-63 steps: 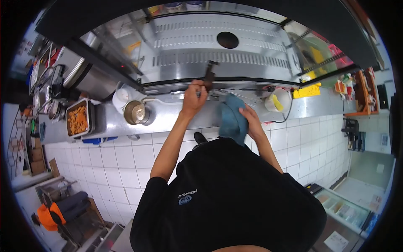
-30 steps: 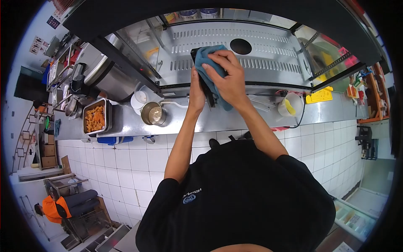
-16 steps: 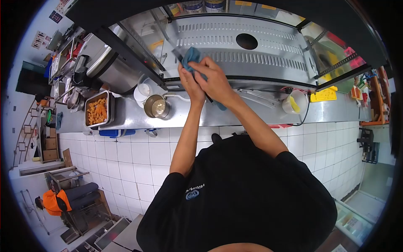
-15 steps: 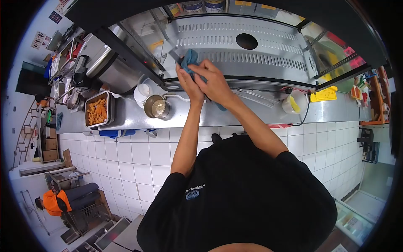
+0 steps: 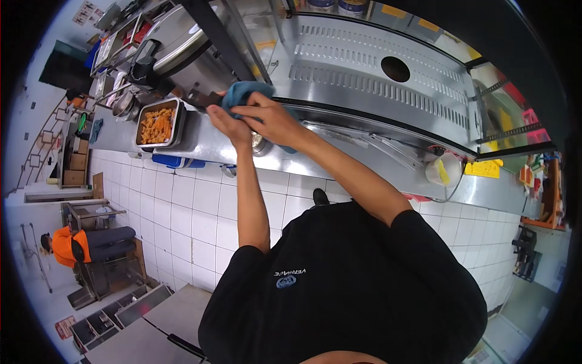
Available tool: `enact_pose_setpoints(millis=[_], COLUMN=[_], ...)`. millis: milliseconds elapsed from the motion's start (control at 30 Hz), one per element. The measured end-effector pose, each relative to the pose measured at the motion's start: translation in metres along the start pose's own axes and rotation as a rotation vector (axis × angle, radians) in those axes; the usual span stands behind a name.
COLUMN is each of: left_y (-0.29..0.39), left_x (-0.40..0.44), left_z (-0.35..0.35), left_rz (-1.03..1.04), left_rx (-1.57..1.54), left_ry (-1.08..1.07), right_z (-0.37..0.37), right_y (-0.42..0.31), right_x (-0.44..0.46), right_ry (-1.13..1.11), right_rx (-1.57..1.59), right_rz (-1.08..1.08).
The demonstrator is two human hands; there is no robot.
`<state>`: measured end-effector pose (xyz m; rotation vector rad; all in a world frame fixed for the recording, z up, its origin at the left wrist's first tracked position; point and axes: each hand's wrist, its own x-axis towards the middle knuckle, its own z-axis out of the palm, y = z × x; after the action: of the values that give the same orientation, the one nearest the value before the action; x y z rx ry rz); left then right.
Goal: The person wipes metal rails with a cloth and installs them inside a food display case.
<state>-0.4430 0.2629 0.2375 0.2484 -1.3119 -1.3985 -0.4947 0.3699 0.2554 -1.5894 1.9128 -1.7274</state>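
A blue cloth (image 5: pixel 245 92) is bunched between my two hands, its lower end hanging past my right wrist. My right hand (image 5: pixel 270 119) is closed on the cloth, fingers pressing it towards the other palm. My left hand (image 5: pixel 229 126) is wrapped round a flat metal tool (image 5: pixel 203 97), perhaps a scraper; its dark and shiny end sticks out to the left, and the rest is hidden by cloth and fingers. Both hands are above the steel counter, just left of the glass display cabinet (image 5: pixel 364 97). Beneath my wrists a metal pot (image 5: pixel 258 144) shows only in part.
A steel pan of orange-brown food (image 5: pixel 159 125) stands on the left, near a large lidded cooker (image 5: pixel 188 51). Metal tongs (image 5: pixel 388 148), a white tub (image 5: pixel 442 170) and a yellow tray (image 5: pixel 484 168) lie to the right. Behind at left is a person in orange (image 5: pixel 63 246).
My hands, with the cloth and metal tool, have moved left from the cabinet's front towards the cooker. They now cover most of the pot. The view has turned and shifted left.
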Motion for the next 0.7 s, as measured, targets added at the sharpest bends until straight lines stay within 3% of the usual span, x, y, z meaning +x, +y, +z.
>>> enact_pose_setpoints(millis=[100,167,300,400,467,500,567,700], left_y=[-0.009,-0.005,-0.010,0.004,0.012,0.011,0.011,0.013], left_x=[0.025,0.037,0.057,0.068,0.076,0.080,0.081,0.073], left_z=[-0.038,-0.047,-0.070,-0.071,-0.079,-0.084,-0.091,-0.083], left_rz=[0.020,0.002,-0.027,0.022,0.074,0.077,0.077,0.040], left_rx=[0.208,0.078,-0.091,-0.152,-0.174,-0.176,-0.192,-0.186], left_ry=[0.112,0.226,0.201,0.217,0.263,0.262,0.280,0.293], right_z=[0.040,0.057,0.062,0.034,0.013,0.005,-0.008,-0.030], right_y=[0.015,0.022,0.064,0.073,0.062,0.055,0.039,-0.005], right_x=[0.021,0.027,-0.001,-0.027,-0.034,-0.032,-0.026,-0.010], right_ry=[-0.066,-0.140,-0.249,-0.184,-0.027,-0.026,0.355,0.599], right_rx=[0.005,-0.013,-0.262,-0.286,-0.178,-0.180,-0.085,0.137], right_rz=[-0.079,-0.050,0.038,0.181,0.369,0.366,0.208,0.227])
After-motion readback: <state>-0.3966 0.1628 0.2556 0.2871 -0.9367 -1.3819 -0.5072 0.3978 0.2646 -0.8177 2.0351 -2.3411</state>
